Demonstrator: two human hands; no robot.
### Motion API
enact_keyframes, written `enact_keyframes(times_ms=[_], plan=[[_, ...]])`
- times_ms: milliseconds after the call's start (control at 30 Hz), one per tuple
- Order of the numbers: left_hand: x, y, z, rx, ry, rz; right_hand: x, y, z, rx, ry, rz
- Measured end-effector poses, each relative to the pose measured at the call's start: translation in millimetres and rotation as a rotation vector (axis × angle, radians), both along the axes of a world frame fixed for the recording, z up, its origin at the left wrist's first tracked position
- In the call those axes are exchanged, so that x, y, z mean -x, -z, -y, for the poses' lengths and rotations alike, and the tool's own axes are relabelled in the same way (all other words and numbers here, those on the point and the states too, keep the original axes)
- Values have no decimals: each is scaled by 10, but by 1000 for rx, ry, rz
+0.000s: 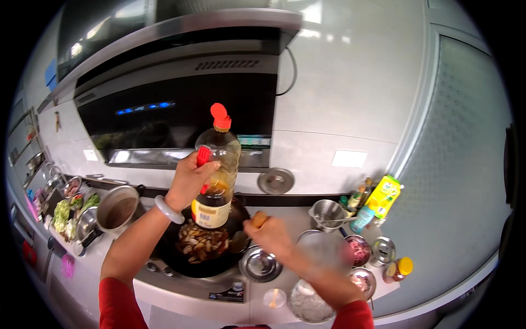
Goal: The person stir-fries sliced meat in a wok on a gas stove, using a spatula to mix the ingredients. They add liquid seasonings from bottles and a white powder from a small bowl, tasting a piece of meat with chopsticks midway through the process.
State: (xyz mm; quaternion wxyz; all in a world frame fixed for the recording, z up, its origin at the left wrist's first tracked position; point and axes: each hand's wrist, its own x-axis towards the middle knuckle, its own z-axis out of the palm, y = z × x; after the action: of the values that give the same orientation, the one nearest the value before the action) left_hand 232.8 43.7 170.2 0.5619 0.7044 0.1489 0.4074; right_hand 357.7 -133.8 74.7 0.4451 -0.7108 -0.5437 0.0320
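Observation:
My left hand [192,181] is closed round the red handle of a large clear oil bottle [218,156]. The bottle stands upright in the air above a black wok [192,270], with its red flip cap open and some yellow oil inside. Sliced brown and pale food [200,244], perhaps mushrooms, lies in the wok. To the right, my right hand [271,233] grips the wooden end of a spatula [259,219], whose metal part seems to rest at the wok's right side. The bottle hides part of the wok.
A pot [118,208] and green vegetables [68,214] stand left. Beside the wok is a metal bowl [261,264]. On the right are bowls of chopped meat [357,249], a steel pot [327,214], seasoning bottles [357,196] and a yellow-lidded jar [398,270]. A black range hood [186,109] overhangs the stove.

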Motion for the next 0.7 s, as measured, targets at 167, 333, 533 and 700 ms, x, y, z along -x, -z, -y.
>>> enact_keyframes(times_ms=[167, 333, 533, 700], plan=[[-1337, 332, 48, 130, 208, -220, 98, 514, 61, -200, -47, 10], [-2237, 1398, 76, 356, 256, -497, 81, 538, 255, 11, 32, -95], [-2986, 2690, 189, 455, 262, -483, -151, 516, 372, 210, -106, -165], [-2941, 3052, 75, 520, 295, -435, -235, 525, 352, 189, -190, -201]])
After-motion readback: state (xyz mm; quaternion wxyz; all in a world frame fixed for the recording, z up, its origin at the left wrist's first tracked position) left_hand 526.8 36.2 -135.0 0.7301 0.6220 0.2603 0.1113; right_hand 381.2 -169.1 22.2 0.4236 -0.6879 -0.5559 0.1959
